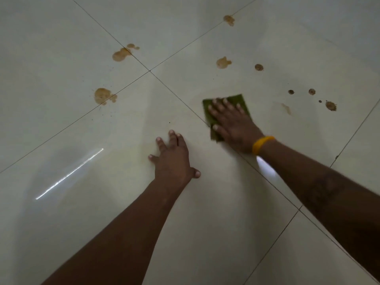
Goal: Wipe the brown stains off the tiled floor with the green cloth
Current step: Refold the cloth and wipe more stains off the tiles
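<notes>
Right hand is flat, fingers spread, pressing down on the green cloth, a yellow band on its wrist. The cloth lies on the tiled floor right beside a grout line, its far edge showing past the fingertips. Left hand is flat on bare tile with fingers splayed, near the cloth but apart from it. Right of the wiping hand: a faint brown smear, then a scatter of small dark spots. Beyond the cloth, one brown blot. Beyond the left hand, larger brown stains sit on the grout lines.
</notes>
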